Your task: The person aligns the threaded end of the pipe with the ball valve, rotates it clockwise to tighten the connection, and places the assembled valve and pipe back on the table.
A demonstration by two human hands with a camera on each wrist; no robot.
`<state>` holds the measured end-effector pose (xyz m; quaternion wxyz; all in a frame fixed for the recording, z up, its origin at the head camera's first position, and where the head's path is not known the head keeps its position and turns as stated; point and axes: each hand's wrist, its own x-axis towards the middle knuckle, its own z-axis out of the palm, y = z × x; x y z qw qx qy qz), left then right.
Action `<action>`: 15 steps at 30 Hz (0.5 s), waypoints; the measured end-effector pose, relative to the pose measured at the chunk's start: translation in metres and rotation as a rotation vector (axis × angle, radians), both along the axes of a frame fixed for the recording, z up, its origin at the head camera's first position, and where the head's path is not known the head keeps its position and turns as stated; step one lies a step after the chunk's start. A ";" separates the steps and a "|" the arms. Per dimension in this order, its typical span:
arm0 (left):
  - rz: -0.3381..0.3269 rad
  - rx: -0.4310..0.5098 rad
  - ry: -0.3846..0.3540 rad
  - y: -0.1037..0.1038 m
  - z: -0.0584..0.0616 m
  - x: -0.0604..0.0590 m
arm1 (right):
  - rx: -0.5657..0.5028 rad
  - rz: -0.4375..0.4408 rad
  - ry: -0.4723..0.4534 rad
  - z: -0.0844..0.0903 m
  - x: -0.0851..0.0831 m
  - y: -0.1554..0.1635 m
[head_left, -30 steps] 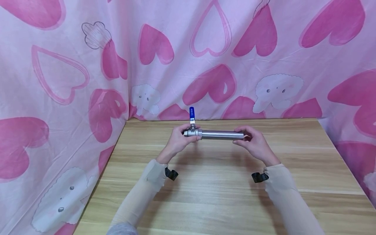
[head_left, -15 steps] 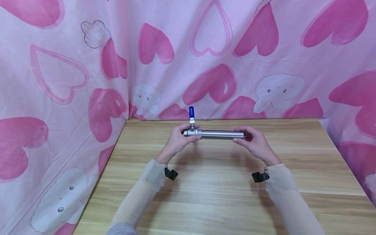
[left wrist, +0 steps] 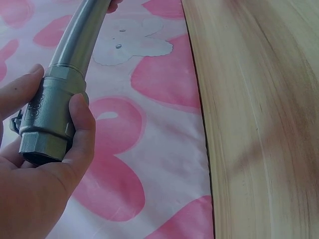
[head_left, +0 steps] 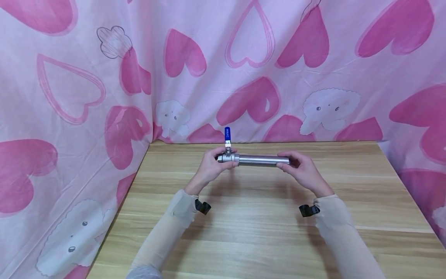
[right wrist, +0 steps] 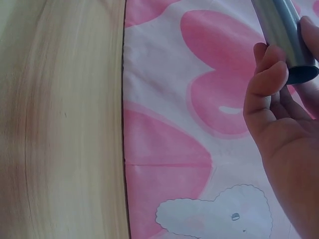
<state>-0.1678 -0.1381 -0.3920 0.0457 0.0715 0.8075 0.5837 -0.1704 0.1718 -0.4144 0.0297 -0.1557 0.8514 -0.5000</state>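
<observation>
pink heart-print cloth (head_left: 87, 116) backs a wooden table (head_left: 265, 224); above it the steel pipe (head_left: 263, 160) lies crosswise, left hand (head_left: 211, 167) clasping its ball valve (head_left: 228, 157), right hand (head_left: 304, 172) pinching the open end.

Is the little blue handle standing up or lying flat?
Standing up. The blue valve handle points straight up, crosswise to the grey metal pipe.

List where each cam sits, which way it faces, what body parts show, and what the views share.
Head: high, looking forward and down at the wooden table; left hand, right hand and both sleeves show.
Left wrist: beside the left hand, looking along the valve body toward the pink cloth.
Right wrist: beside the right hand, looking at the pipe end; fingers show.
Shared: pipe, cloth, table.
</observation>
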 end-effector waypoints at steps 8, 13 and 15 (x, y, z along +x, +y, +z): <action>-0.007 -0.004 0.000 0.002 0.000 0.000 | 0.009 0.011 -0.005 0.001 0.000 0.001; -0.021 0.002 -0.007 0.003 0.000 0.000 | 0.004 0.017 -0.017 0.004 0.001 0.001; -0.019 0.005 -0.010 0.003 0.000 0.000 | -0.004 0.020 -0.027 0.005 0.001 0.001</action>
